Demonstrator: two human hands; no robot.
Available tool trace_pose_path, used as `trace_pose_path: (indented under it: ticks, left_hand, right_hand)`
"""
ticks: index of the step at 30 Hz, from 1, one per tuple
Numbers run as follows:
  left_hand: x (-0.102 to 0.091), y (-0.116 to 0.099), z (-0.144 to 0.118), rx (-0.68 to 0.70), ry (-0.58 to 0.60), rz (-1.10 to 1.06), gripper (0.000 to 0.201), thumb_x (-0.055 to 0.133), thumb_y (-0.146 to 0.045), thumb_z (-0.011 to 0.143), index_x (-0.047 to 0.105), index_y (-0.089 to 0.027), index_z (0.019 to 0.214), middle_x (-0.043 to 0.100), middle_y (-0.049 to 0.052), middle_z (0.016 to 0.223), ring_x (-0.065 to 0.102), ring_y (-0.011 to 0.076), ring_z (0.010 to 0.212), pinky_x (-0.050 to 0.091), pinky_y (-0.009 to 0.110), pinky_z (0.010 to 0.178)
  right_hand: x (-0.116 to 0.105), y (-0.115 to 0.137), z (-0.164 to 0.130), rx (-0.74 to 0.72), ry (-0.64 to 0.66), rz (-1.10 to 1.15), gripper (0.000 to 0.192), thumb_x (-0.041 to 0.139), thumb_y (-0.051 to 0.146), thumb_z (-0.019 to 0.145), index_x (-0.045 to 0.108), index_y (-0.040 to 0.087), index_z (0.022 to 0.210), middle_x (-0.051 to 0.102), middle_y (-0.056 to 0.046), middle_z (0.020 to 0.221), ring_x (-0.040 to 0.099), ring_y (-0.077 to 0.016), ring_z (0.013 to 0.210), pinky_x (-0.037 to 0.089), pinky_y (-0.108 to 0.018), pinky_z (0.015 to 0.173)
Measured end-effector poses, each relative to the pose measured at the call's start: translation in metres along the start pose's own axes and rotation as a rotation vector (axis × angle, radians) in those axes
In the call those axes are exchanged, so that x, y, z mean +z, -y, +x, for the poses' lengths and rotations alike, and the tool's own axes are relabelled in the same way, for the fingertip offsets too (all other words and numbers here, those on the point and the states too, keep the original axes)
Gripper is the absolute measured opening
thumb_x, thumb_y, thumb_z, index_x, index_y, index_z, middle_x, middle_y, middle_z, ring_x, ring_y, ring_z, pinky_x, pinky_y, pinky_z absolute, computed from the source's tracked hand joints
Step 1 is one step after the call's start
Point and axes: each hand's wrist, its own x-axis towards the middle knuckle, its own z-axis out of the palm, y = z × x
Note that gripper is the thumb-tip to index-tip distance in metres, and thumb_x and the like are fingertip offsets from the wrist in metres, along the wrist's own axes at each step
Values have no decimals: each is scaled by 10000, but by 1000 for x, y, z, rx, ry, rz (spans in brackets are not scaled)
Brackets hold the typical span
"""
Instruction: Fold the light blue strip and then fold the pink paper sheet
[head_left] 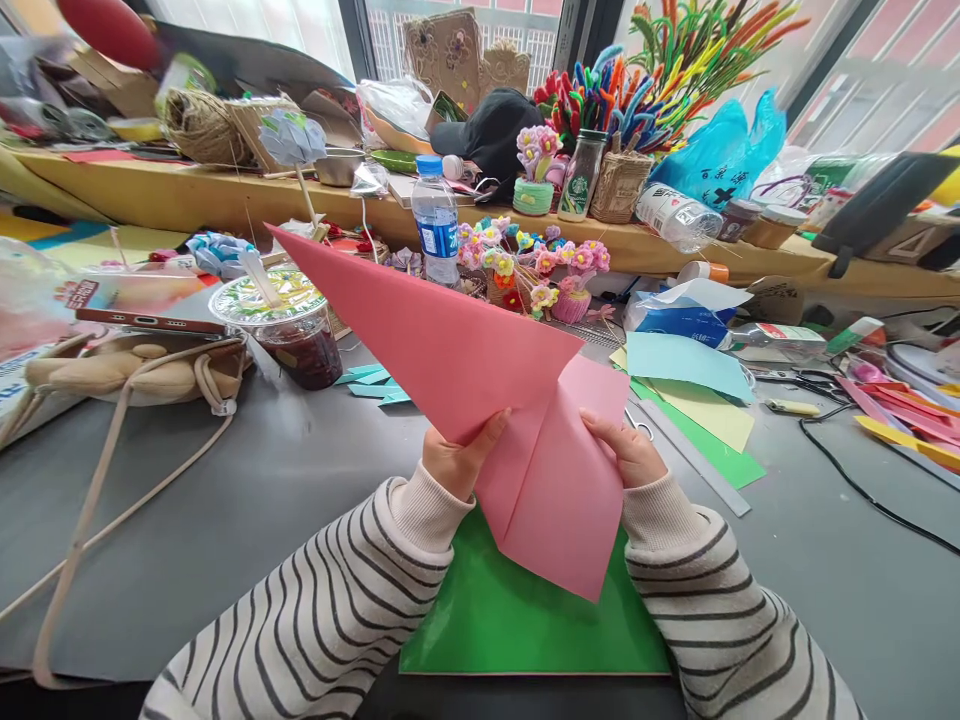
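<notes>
A large sheet of pink paper [450, 350], creased and partly folded, is held up between my two hands. Its long pointed end reaches up to the left, and a fold runs down its middle. My left hand [466, 455] grips the lower left edge, thumb on the near face and the other fingers mostly behind the paper. At the right edge, my right hand [626, 450] pinches the paper with its thumb in front. Below the paper lies a glossy green board or folder [525, 635] at the table's near edge.
On the left stand a lidded drink cup [300, 345] and a phone [150, 310] on a corded beige bag [142, 370]. A water bottle [435, 225] and crocheted flowers [532, 260] stand behind. To the right lie a ruler [697, 460], coloured papers [690, 365] and scissors [806, 380].
</notes>
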Motion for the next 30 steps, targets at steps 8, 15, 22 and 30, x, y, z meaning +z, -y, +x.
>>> trace_pose_path:
  ticks: [8, 15, 22, 30]
  left_hand:
    - [-1, -3, -1, -22, 35, 13, 144, 669, -212, 551, 646, -212, 694, 658, 2, 738, 603, 194, 703, 522, 318, 643]
    - [1, 1, 1, 1, -57, 34, 199, 674, -205, 535, 624, -181, 726, 657, 18, 750, 603, 181, 692, 523, 302, 640]
    - [1, -2, 1, -28, -46, 24, 204, 670, -206, 536, 622, -167, 730, 654, 17, 753, 600, 172, 708, 511, 299, 676]
    - [1, -12, -1, -43, -33, -3, 213, 674, -168, 528, 609, -185, 730, 645, 9, 801, 590, 173, 757, 507, 297, 694]
  right_hand:
    - [0, 0, -1, 14, -23, -29, 210, 676, 325, 510, 658, 159, 637, 644, -11, 585, 577, -160, 530, 453, -262, 513]
    - [0, 0, -1, 20, -18, 24, 251, 695, 327, 484, 642, 156, 662, 647, -18, 598, 587, -171, 527, 475, -281, 514]
    - [2, -2, -4, 63, 115, 52, 251, 671, 281, 533, 641, 165, 755, 664, -25, 672, 606, -188, 594, 485, -297, 581]
    - [7, -4, -9, 111, 133, 121, 225, 616, 263, 590, 631, 163, 792, 664, -19, 775, 599, -188, 765, 457, -290, 722]
